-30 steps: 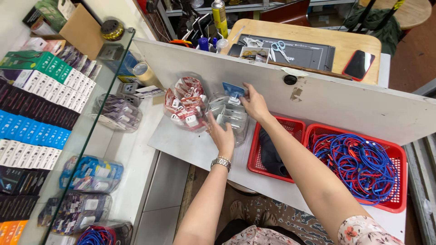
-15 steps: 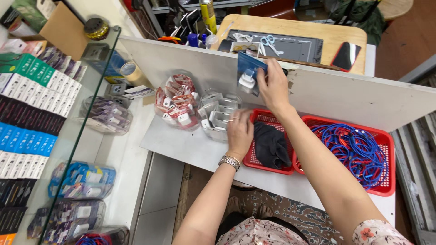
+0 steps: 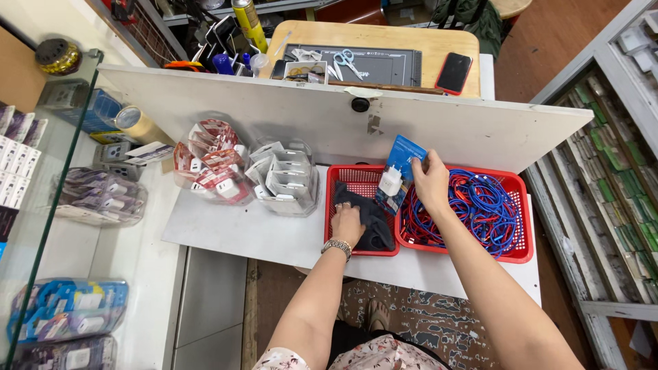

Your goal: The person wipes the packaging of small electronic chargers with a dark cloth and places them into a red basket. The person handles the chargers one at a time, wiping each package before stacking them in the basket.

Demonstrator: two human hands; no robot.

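Charger pack [image 3: 399, 168], a flat blue card with a small white plug block on its front, is pinched at its right edge by the right hand [image 3: 432, 183], thumb and fingers pressed together on the card. It hangs above the gap where the two red baskets meet.

White counter [image 3: 267, 236]: smooth, flat, rectangular, with a tall white board [image 3: 274, 113] standing along its back edge. Glass case [image 3: 48, 205] at far left, clear pane, rows of flat packs beneath.

Wooden table [image 3: 411, 42] beyond the board, pale rounded top, carrying a dark grey mat [image 3: 377, 65], scissors [image 3: 345, 58] and a black phone with red rim [image 3: 454, 72].

Right red basket [image 3: 524, 233]: plastic mesh, rectangular, filled with a tangled heap of blue and red cables [image 3: 480, 209].

Left red basket [image 3: 343, 181]: same mesh, smaller, holding a crumpled black cloth [image 3: 373, 219], soft and folded. The left hand [image 3: 347, 223] rests on this cloth, fingers curled down onto it, rings on the fingers, metal watch [image 3: 337, 247] at the wrist.

Two clear plastic tubs stand on the counter just beside each other: one [image 3: 205, 164] packed with red-and-white carded chargers, the other [image 3: 284, 178] with white carded ones. The white tub sits just left of the left basket.

Sleeves are floral fabric, at the bottom edge.
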